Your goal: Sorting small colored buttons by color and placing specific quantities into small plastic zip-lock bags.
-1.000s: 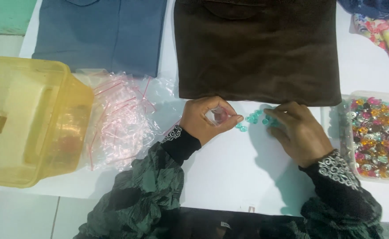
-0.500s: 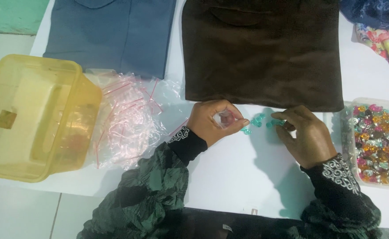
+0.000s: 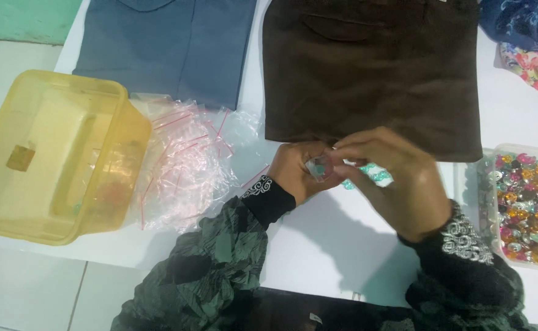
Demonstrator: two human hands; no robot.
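Small clear bag [image 3: 319, 168] sat pinched in the left hand's [image 3: 296, 173] fingertips, just near of the brown garment's [image 3: 373, 73] hem. Right hand [image 3: 391, 181] had come in from the right since a second ago — its fingers now closed at the bag's mouth, blurred, apparently grasping a teal bead, though I could not tell for sure. That suggested filling in progress. Teal beads [image 3: 370, 176] lay loose on the white table [image 3: 318, 257] under the hands. Outward — tray [image 3: 486, 184] at right held mixed coloured beads; yellow tub [image 3: 54, 153] at left looked nearly empty, a heap of clear zip bags [image 3: 186, 165] beside it.
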